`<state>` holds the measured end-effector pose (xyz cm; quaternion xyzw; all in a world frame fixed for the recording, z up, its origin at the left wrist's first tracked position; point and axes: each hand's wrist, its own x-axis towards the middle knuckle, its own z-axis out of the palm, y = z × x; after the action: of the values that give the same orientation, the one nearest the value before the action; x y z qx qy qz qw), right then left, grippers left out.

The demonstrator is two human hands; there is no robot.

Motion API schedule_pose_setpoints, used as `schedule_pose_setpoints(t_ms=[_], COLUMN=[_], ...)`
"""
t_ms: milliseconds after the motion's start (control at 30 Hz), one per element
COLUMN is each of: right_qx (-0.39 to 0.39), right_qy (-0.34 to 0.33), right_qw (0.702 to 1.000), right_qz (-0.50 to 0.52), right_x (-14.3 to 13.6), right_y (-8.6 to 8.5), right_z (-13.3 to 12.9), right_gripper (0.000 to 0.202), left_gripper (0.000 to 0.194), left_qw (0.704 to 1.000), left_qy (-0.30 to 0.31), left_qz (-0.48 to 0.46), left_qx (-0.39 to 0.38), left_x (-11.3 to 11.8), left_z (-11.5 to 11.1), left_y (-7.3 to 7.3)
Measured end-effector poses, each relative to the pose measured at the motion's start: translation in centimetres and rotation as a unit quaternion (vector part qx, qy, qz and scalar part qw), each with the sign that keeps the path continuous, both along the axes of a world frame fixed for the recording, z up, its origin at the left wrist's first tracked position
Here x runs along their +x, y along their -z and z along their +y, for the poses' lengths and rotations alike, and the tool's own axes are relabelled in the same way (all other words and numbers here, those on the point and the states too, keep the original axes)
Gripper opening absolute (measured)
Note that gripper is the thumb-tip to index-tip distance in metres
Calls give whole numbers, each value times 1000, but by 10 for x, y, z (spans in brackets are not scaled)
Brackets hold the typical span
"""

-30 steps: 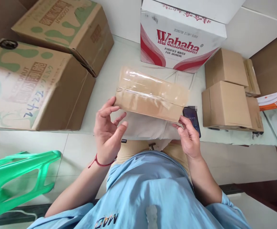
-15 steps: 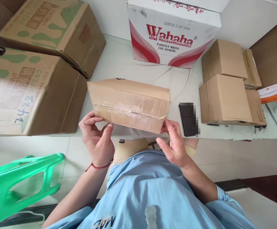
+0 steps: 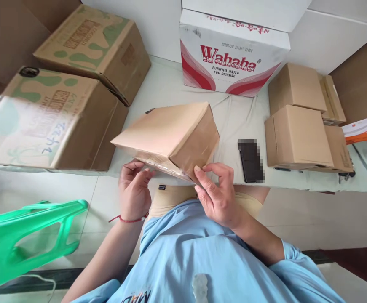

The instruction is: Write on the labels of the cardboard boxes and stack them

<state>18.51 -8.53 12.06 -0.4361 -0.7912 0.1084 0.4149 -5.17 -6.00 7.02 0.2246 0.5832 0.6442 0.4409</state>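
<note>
A plain brown cardboard box (image 3: 167,130) is tilted above the cloth-covered table, turned so that one corner points towards me. Clear, shiny tape runs along its near lower edge. My left hand (image 3: 135,189) is closed at that near edge, thumb against curled fingers, with part of the fingertips hidden by the box. At the near right corner, my right hand (image 3: 218,191) grips the box's lower side between thumb and fingers. A red cord bracelet (image 3: 129,219) circles the left wrist. Right of the box lies a dark phone-like case (image 3: 251,162), partly pixelated.
Two large printed cartons, one nearer (image 3: 47,122) and one behind (image 3: 97,50), stand at left. A white-and-red Wahaha carton (image 3: 234,54) stands at the back. Several smaller brown boxes (image 3: 300,139) are grouped at right. A green plastic stool (image 3: 28,240) is on the floor at left.
The box has turned, so its top and right end now show more. My right hand has moved left and inward along its near right corner. The left hand has shifted slightly right.
</note>
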Motion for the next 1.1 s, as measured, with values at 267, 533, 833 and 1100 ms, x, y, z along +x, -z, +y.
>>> schedule_pose_setpoints(t_ms=[267, 533, 833, 1100], right_qx=[-43, -113, -219, -277], right_qy=[77, 131, 145, 177], right_qw=[989, 966, 912, 908], right_qz=[118, 191, 314, 260], right_x=[20, 36, 66, 69], right_y=[21, 15, 40, 64], right_z=[-9, -12, 19, 28], right_gripper=[60, 42, 53, 32], left_gripper=[24, 3, 27, 33], left_qw=[999, 981, 986, 987], left_qy=[30, 38, 70, 116], left_qz=[8, 133, 81, 66], left_qx=[-21, 137, 131, 90], left_x=[6, 8, 5, -1], left_z=[-21, -25, -9, -4], left_y=[4, -35, -18, 1])
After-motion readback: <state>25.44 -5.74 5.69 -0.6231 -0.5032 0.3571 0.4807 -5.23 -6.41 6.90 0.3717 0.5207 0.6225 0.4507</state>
